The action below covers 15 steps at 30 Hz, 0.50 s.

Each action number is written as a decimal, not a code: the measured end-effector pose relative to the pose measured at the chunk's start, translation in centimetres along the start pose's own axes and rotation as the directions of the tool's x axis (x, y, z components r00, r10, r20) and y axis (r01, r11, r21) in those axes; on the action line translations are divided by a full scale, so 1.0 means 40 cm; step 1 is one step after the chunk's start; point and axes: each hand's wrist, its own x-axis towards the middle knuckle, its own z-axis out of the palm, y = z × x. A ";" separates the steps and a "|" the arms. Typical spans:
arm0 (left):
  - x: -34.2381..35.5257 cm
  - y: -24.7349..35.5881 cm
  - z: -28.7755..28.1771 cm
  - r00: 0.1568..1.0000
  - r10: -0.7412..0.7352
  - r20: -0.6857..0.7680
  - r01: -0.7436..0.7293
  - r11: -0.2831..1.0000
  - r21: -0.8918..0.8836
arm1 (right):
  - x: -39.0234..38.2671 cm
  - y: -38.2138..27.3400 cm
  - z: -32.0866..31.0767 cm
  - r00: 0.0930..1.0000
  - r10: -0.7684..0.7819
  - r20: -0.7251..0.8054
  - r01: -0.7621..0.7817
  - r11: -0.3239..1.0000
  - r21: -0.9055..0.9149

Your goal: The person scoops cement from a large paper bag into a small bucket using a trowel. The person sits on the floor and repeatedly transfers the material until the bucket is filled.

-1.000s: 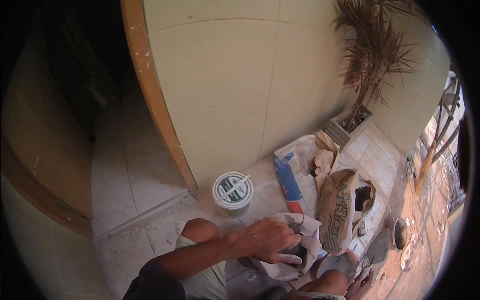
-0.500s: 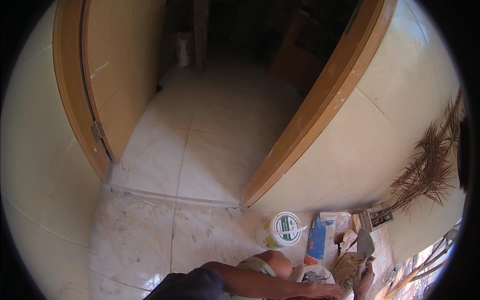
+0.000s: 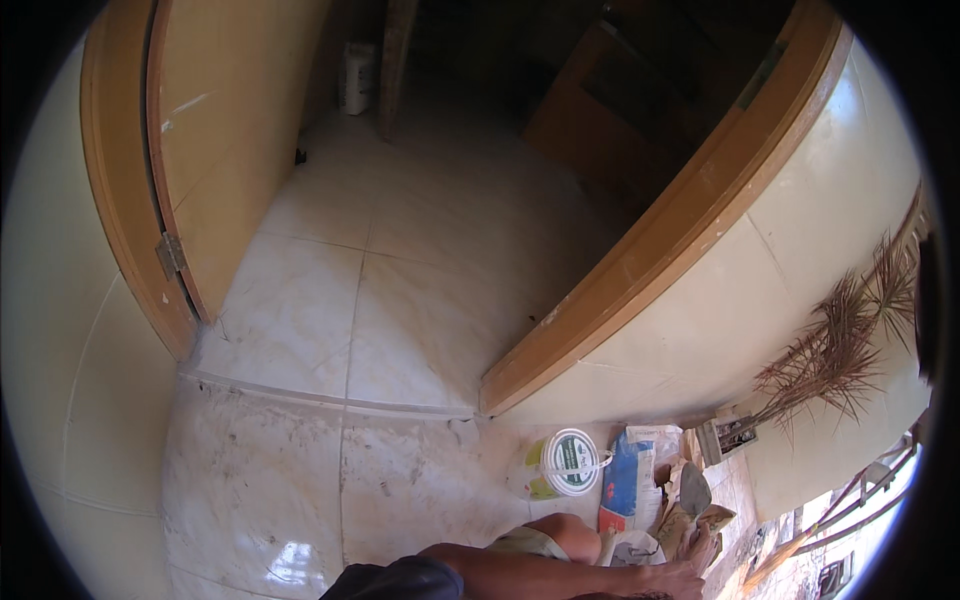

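My left forearm comes in along the bottom edge and reaches to the right across my bent knee (image 3: 568,530). My left hand (image 3: 690,572) rests at the crumpled brown paper sack (image 3: 692,500) and a white sack (image 3: 632,548) on the floor; its grip is too small and cut off to read. A blue-and-white bag (image 3: 630,478) lies just beyond the knee. Beside it stands a white bucket (image 3: 563,463) with a green-and-white lid. My right hand is out of the picture.
An open wooden door (image 3: 230,150) stands at the left, and a curved wooden door frame (image 3: 650,265) at the right. Pale floor tiles (image 3: 400,300) lead into a dark room. A dried palm plant (image 3: 830,350) in a small planter (image 3: 728,438) stands by the cream wall.
The view has swung left and up from the sacks to the open doorway. The sacks, bucket and my left hand now sit at the lower right edge.
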 end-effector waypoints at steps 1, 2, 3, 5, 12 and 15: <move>0.015 0.007 0.001 0.998 0.046 -0.041 -0.044 0.998 0.044 | -0.043 0.004 -0.024 0.998 0.057 0.031 -0.057 0.998 -0.006; 0.012 0.020 -0.005 0.996 0.061 -0.063 -0.056 0.996 0.075 | -0.069 -0.115 -0.103 1.000 0.026 -0.005 -0.026 1.000 -0.011; 0.021 0.007 -0.020 0.995 0.073 -0.069 -0.066 0.992 0.110 | -0.034 -0.181 -0.132 1.000 0.023 -0.014 -0.022 0.998 0.065; 0.031 0.033 -0.036 0.998 0.060 0.013 -0.060 0.998 -0.017 | -0.037 -0.064 -0.139 0.999 0.030 -0.044 -0.031 0.999 -0.030; 0.012 0.068 -0.045 0.955 0.053 0.292 -0.033 0.997 -0.073 | -0.072 -0.105 -0.319 0.996 0.020 0.092 -0.016 0.999 -0.047; -0.006 0.106 -0.031 0.929 -0.008 0.369 0.038 0.997 -0.074 | -0.150 -0.063 -0.414 0.976 0.032 0.216 -0.003 0.991 -0.134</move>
